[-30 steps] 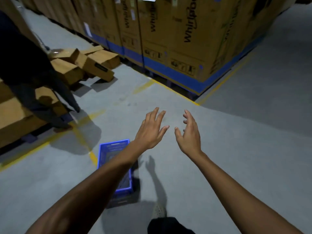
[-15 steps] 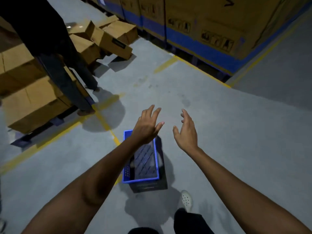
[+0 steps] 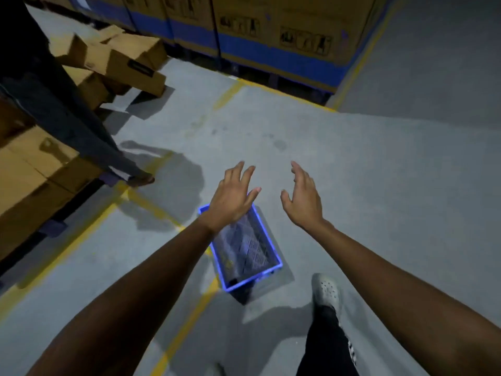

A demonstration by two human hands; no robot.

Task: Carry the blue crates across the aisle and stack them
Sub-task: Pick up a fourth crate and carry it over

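Note:
One blue crate [image 3: 253, 278] with a slatted bottom sits empty on the grey floor, straight below my arms. My left hand [image 3: 230, 198] hovers over its far end with fingers spread, covering that corner. To the right of the crate my right hand [image 3: 305, 200] is held out, fingers apart and slightly curled. Both hands hold nothing and are above the crate, not touching it. No other blue crate is in view.
Another person's dark-trousered legs [image 3: 67, 118] stand at the left, foot near a yellow floor line [image 3: 151, 204]. Brown cardboard boxes [image 3: 122, 58] lie behind them. Tall cartons with blue bands [image 3: 271, 36] line the back. My white shoe [image 3: 325, 290] steps right of the crate.
I have walked closer: the crate has shifted from lower left to directly beneath my hands. The cartons and the other person have slid up and left. Both hands stay open.

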